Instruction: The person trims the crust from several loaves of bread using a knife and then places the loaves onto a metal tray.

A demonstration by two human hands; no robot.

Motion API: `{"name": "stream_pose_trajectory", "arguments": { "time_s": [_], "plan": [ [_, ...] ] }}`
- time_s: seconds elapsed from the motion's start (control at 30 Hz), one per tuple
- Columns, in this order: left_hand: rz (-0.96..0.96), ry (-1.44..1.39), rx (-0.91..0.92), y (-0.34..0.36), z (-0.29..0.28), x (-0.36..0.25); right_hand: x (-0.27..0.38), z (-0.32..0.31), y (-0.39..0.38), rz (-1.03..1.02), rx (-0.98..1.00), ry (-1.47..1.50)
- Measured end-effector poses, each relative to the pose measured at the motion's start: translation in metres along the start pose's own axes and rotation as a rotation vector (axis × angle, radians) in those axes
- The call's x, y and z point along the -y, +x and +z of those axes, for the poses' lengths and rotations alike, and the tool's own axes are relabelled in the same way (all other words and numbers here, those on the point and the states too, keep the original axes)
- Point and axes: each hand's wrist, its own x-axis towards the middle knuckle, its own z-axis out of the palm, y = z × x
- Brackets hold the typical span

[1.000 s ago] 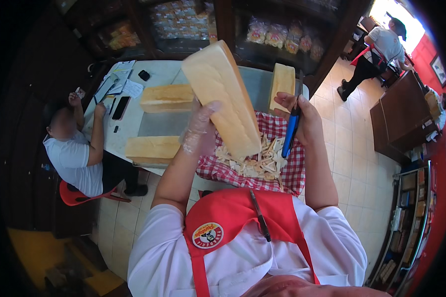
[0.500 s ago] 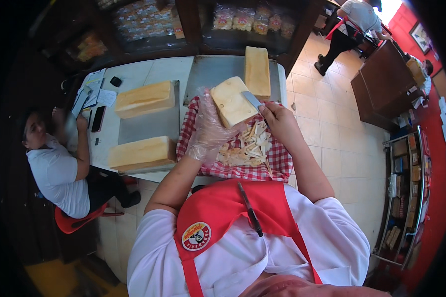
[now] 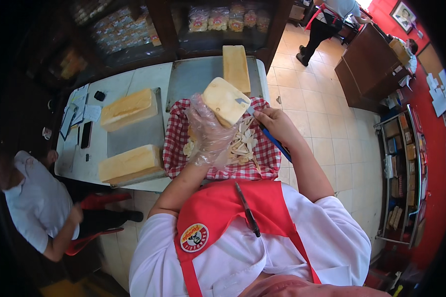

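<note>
My left hand (image 3: 208, 126), in a clear plastic glove, grips a pale block loaf of bread (image 3: 225, 99) tilted up above a cloth-lined container. A knife with a blue handle (image 3: 276, 142) is in my closed right hand (image 3: 281, 127). Its blade meets the loaf's right edge, and a grey patch there may be part of the blade. Below, strips of cut crust (image 3: 244, 144) lie on the red-and-white checked cloth (image 3: 173, 148). My left hand and the loaf hide part of the container's inside.
Two long loaves (image 3: 129, 109) (image 3: 130, 163) rest by a metal tray on the left. Another loaf (image 3: 236, 69) stands on a far tray (image 3: 188, 74). A phone (image 3: 86, 134) lies on the table. A co-worker (image 3: 39, 198) is at left; a metal rack (image 3: 406, 173) stands right.
The knife has come down to the loaf's right edge, and its blue handle now shows. The co-worker at left has shifted toward the lower left. The whole view has turned slightly.
</note>
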Motion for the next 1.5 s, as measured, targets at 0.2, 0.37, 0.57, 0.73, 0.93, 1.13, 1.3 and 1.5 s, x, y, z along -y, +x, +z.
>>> {"name": "stream_pose_trajectory", "arguments": {
  "time_s": [0.2, 0.37, 0.57, 0.73, 0.93, 1.13, 1.3, 1.5],
  "plan": [
    [0.013, 0.028, 0.030, 0.003, -0.002, -0.009, -0.013, 0.008, 0.012, -0.029, -0.004, 0.108],
    [-0.192, -0.122, 0.140, 0.034, -0.020, 0.002, -0.004, 0.005, -0.021, 0.017, 0.126, 0.175],
    [-0.232, -1.158, 0.333, 0.074, -0.046, 0.089, -0.045, -0.007, 0.006, 0.092, -0.059, 0.433],
    [-0.380, -0.907, 0.261, 0.053, -0.039, 0.081, -0.063, 0.009, 0.031, 0.149, -0.068, 0.857],
    [-0.161, -0.515, 0.171, 0.042, -0.028, 0.052, -0.035, 0.017, 0.032, 0.215, -0.043, 1.119],
    [0.115, -0.638, 0.432, 0.062, -0.061, 0.055, -0.011, -0.005, -0.004, -0.038, 0.073, 0.600],
    [0.186, -0.518, 0.450, 0.056, -0.064, 0.028, 0.007, 0.001, -0.019, -0.172, -0.074, -0.010],
    [0.061, -0.136, 0.230, 0.018, -0.036, 0.002, 0.018, 0.001, -0.023, -0.141, -0.143, -0.239]
  ]
}}
